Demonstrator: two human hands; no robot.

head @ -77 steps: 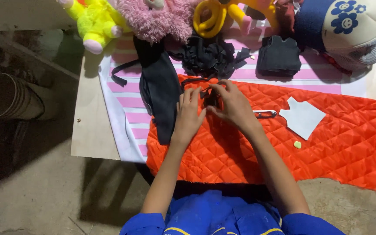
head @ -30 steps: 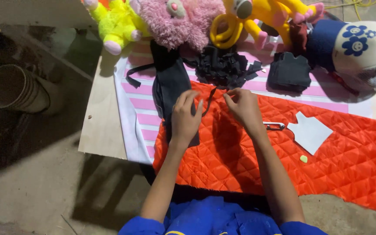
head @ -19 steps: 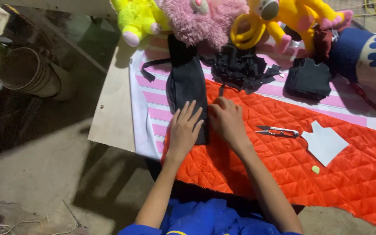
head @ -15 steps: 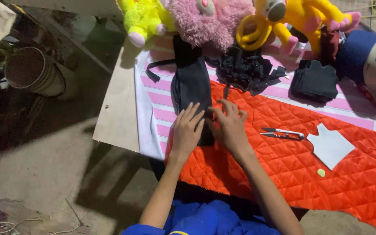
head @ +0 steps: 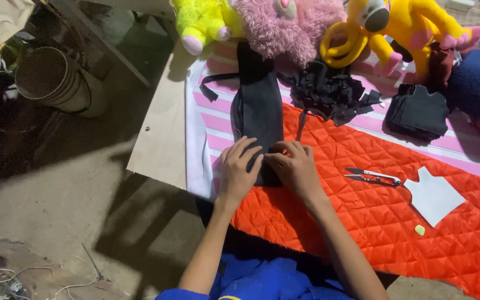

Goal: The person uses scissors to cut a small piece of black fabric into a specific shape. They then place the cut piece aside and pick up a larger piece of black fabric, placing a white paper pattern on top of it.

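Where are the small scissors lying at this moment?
The scissors lie on the orange quilted fabric, right of the right hand and just left of the white paper shape.

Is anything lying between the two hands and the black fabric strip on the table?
Nothing visible is. The left hand and right hand both rest directly on the lower end of the black fabric strip. The scissors lie off to the right on the orange quilted cloth, clear of both hands.

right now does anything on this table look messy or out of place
Mostly orderly. The orange quilted fabric hangs over the table's near edge, and black fabric scraps lie in a loose heap. Both hands, left and right, press flat on the long black fabric piece.
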